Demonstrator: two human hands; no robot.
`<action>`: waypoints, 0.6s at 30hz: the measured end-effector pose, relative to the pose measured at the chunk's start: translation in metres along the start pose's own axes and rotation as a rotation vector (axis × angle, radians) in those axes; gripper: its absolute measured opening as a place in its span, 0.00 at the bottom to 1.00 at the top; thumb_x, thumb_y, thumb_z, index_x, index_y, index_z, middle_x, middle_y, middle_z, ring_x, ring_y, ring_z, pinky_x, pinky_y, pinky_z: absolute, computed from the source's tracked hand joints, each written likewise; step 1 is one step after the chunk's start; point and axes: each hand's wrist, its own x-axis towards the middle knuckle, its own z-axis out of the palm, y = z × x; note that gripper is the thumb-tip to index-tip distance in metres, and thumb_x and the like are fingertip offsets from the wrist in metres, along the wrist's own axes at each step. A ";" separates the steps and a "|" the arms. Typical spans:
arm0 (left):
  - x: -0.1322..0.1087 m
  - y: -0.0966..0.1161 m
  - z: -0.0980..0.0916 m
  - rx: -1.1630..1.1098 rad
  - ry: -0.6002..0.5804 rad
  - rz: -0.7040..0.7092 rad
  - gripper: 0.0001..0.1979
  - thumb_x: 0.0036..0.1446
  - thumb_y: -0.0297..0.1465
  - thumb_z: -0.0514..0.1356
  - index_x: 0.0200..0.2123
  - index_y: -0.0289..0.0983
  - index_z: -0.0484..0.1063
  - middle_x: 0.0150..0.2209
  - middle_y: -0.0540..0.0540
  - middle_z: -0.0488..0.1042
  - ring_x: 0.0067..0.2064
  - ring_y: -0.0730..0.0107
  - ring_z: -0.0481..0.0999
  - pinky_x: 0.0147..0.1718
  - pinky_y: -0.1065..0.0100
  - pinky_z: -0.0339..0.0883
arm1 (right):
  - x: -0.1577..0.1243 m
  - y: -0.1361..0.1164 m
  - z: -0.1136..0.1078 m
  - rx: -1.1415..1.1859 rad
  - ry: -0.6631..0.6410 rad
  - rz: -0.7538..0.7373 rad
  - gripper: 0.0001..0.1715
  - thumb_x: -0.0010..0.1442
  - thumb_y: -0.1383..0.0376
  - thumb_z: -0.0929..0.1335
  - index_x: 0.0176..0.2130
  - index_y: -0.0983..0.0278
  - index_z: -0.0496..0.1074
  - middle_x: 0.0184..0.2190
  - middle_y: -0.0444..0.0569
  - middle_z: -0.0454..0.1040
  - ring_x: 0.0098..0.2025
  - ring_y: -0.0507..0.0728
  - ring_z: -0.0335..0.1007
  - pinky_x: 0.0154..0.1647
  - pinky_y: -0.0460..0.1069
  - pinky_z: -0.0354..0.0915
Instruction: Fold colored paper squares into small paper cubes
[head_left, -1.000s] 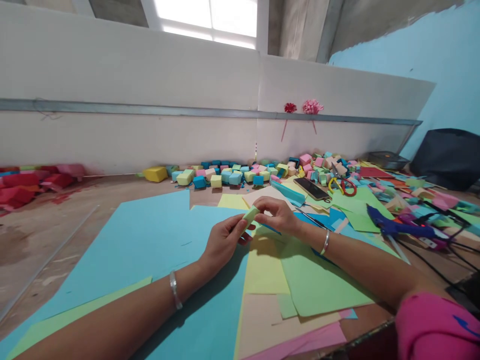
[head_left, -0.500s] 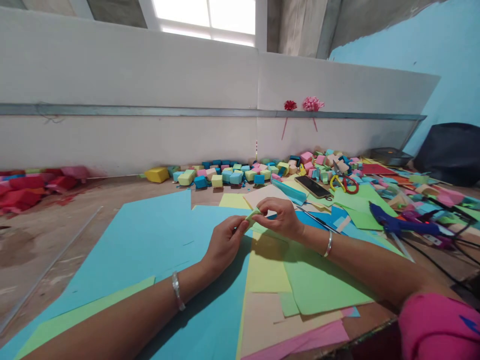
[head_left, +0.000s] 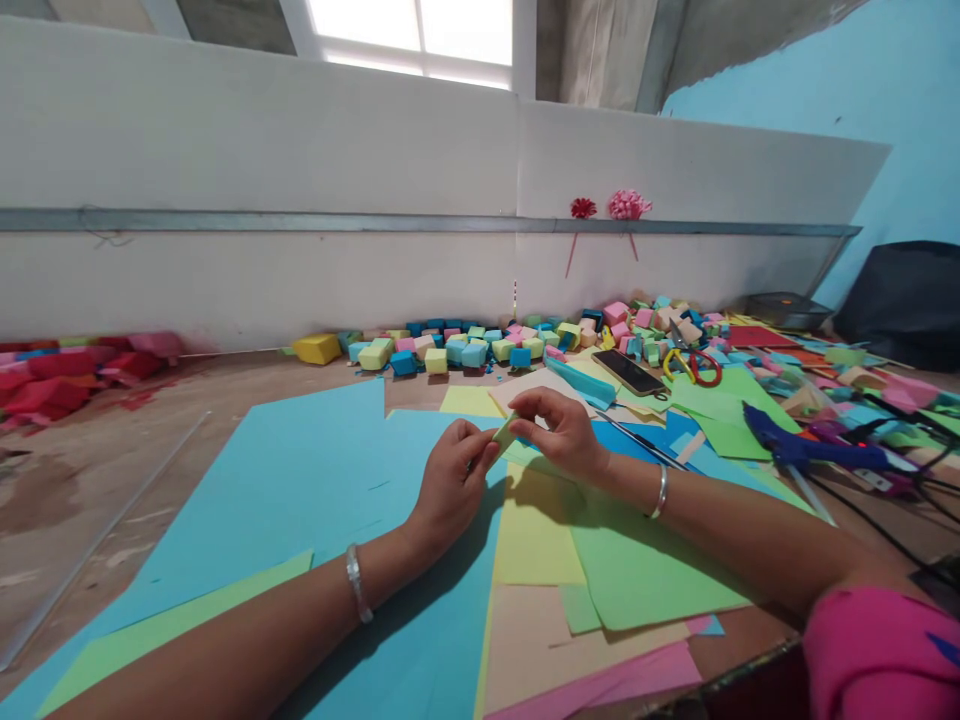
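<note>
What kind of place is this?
Probably a paper-craft workspace: there's a large, flat, light-blue paper sheet, a row of small, boxy, many-coloured blocks, likely paper, and metal scissors with yellow and red looped handles.

The piece of paper (head_left: 504,436) is small, pale green and narrow, its visible part a short slim strip. It is held up at a slant, the lower end between the fingers of the left hand (head_left: 454,482), the upper end pinched by the right hand (head_left: 559,432). The fingers cover both ends, so its full shape cannot be told.
</note>
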 end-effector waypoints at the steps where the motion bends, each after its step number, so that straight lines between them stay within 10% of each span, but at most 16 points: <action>1: 0.000 0.000 0.000 -0.001 0.001 0.000 0.14 0.64 0.33 0.51 0.36 0.38 0.77 0.29 0.48 0.63 0.32 0.68 0.66 0.32 0.66 0.61 | 0.001 0.000 0.000 0.014 0.001 0.017 0.12 0.54 0.60 0.73 0.37 0.63 0.73 0.30 0.45 0.73 0.32 0.51 0.68 0.34 0.49 0.67; 9: 0.001 0.000 0.001 0.007 0.024 0.007 0.14 0.63 0.31 0.52 0.34 0.37 0.77 0.28 0.48 0.64 0.32 0.68 0.66 0.32 0.66 0.60 | 0.007 -0.005 -0.003 0.131 -0.150 0.222 0.15 0.54 0.57 0.72 0.39 0.64 0.74 0.27 0.43 0.70 0.29 0.49 0.63 0.29 0.46 0.62; 18: 0.003 -0.005 0.002 -0.164 0.054 -0.223 0.11 0.57 0.38 0.60 0.32 0.38 0.78 0.26 0.50 0.69 0.29 0.70 0.68 0.30 0.68 0.62 | 0.009 0.004 -0.005 0.116 0.000 0.214 0.14 0.52 0.56 0.72 0.28 0.64 0.71 0.24 0.43 0.70 0.27 0.50 0.64 0.28 0.47 0.64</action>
